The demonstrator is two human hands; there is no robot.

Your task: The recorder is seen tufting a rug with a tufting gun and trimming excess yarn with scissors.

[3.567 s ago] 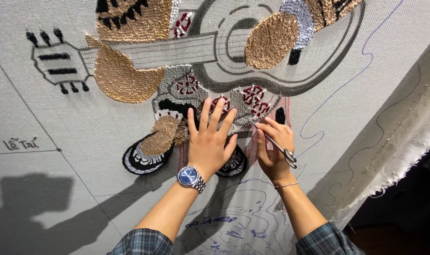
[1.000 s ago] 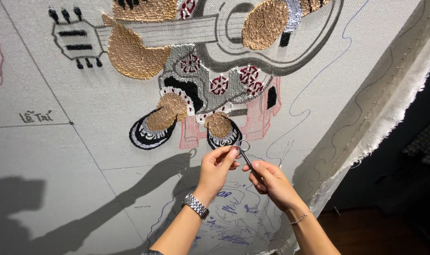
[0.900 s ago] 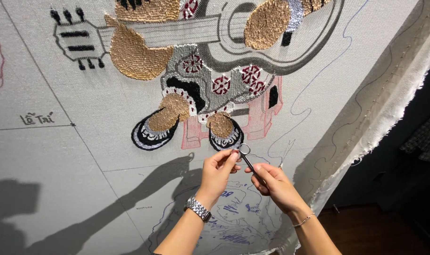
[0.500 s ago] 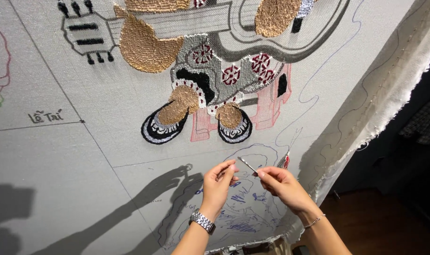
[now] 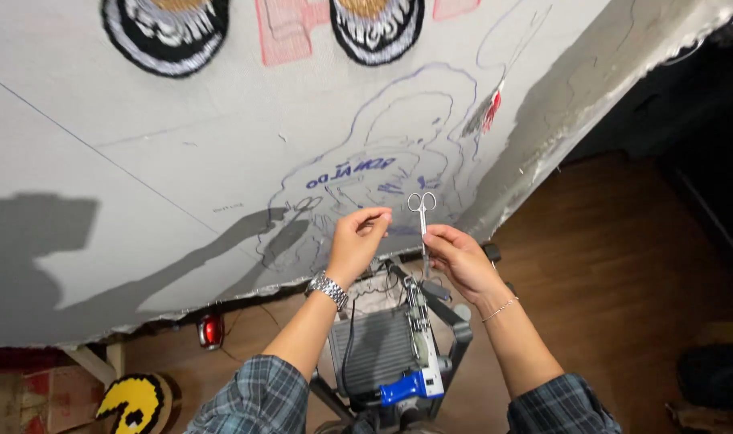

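Head view: I see my right hand pinching small silver scissors upright, just right of my left hand, its fingertips pressed together, below the stretched white cloth.

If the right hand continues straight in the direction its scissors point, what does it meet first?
Most likely the stretched white cloth. The right hand holds small scissors upright, handle loops leading toward the blue line drawing on it. The gap is hard to judge.
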